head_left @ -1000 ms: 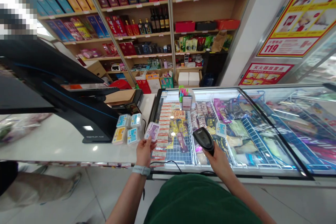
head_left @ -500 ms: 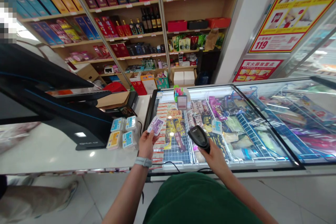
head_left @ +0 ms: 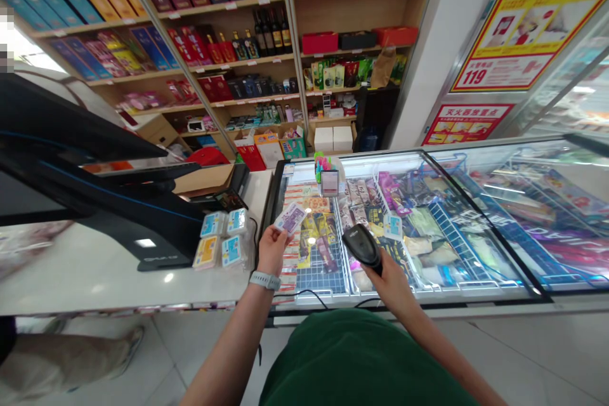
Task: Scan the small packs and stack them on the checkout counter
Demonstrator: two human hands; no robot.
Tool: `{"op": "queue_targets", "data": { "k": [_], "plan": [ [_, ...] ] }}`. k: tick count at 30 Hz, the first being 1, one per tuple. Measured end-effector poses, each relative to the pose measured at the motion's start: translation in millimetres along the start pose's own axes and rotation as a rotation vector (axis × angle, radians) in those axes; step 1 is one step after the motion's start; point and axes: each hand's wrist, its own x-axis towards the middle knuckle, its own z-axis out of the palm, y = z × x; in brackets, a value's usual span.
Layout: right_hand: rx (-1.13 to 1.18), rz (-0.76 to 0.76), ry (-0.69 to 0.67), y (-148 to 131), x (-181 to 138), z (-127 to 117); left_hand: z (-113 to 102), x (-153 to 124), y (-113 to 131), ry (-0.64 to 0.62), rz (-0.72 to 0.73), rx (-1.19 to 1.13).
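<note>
surface: white checkout counter (head_left: 95,279) on the left, butted against a glass-topped chest freezer (head_left: 428,292) on the right; pale tiled floor below.
room: small shop. Wooden shelving (head_left: 295,57) at 12 o'clock with boxed liquor up top, bottles and small goods lower. Red-yellow poster (head_left: 518,32) at 2 o'clock.
left hand: (head_left: 272,250) raised over the counter/freezer seam, fingers pinched on a small purple-white packet (head_left: 290,218), tilted, label face up. Grey watch (head_left: 265,280) on the wrist.
right hand: (head_left: 391,279) wrapped round the grip of a black barcode scanner (head_left: 362,245), head aimed toward 10 o'clock at the packet. Scanner and packet near, not touching.
hands: apart, one item each.
counts: 4 small packets (head_left: 221,238) in a 2x2 block on the counter at 9 o'clock of the left hand, just beside the black POS terminal (head_left: 95,203). 1 packet in hand. 1 scanner. 1 scanner cable (head_left: 304,295) running over the freezer's front edge.
freezer contents: wire baskets of wrapped frozen goods; too many and too glare-washed to count.
hidden/unclear: packet print unreadable. Terminal screen cut off at the left edge. Another person's leg and shoe (head_left: 71,355) at 8 o'clock, rest out of frame. Blurred item on the counter at far left, can't identify.
</note>
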Motion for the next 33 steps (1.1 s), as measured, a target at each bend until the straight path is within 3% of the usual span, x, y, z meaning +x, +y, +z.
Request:
{"op": "queue_targets", "data": {
  "k": [10, 17, 33],
  "plan": [
    [-0.069, -0.089, 0.102, -4, 1, -4, 14, 1, 14, -0.06, -0.009, 0.068],
    [-0.095, -0.101, 0.099, -6, 1, -2, 24, 5, 21, -0.1, 0.008, 0.107],
    [-0.05, -0.08, 0.054, -10, -2, 0, 30, 21, 2, -0.101, 0.03, 0.105]
  ]
}}
